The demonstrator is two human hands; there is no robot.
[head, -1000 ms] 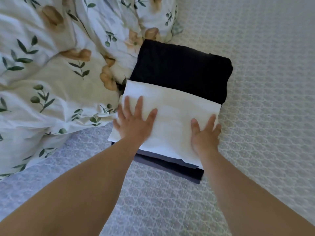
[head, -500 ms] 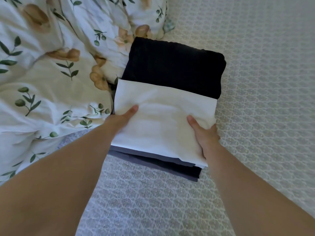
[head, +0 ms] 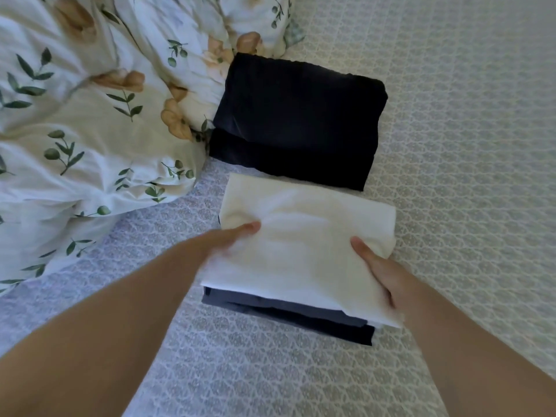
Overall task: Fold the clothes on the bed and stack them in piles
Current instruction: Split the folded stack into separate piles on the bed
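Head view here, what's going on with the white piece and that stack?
A person is folding laundry on a bed. Both hands grip a small stack at its sides: the left hand and right hand each have a thumb on the folded white garment, which lies on top of folded grey and dark pieces. A separate folded black garment lies just beyond on the patterned bedsheet, beside a crumpled floral duvet. Whether the stack is lifted or resting cannot be told.
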